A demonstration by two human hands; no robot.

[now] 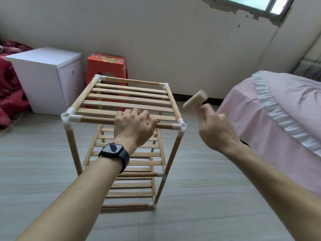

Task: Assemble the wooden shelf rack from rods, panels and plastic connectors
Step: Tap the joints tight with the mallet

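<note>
A wooden shelf rack (pixel 121 101) of rods, slatted panels and white plastic connectors stands upright on the floor, with three tiers showing. My left hand (pixel 133 126) grips the top tier's near front rod (pixel 97 120), fingers curled over it. My right hand (pixel 213 126) holds a small wooden mallet (pixel 195 100) by its handle, raised in the air just right of the rack's near right corner connector (pixel 181 126). The mallet head looks blurred. The near left connector (pixel 66 117) has an open socket on top.
A white cabinet (pixel 46 75) and a red plastic stool (pixel 106 66) stand behind the rack by the wall. A bed with a pink cover (pixel 278 110) fills the right side. Red bedding (pixel 8 94) lies at the far left. Grey tiled floor (pixel 199 197) surrounds the rack.
</note>
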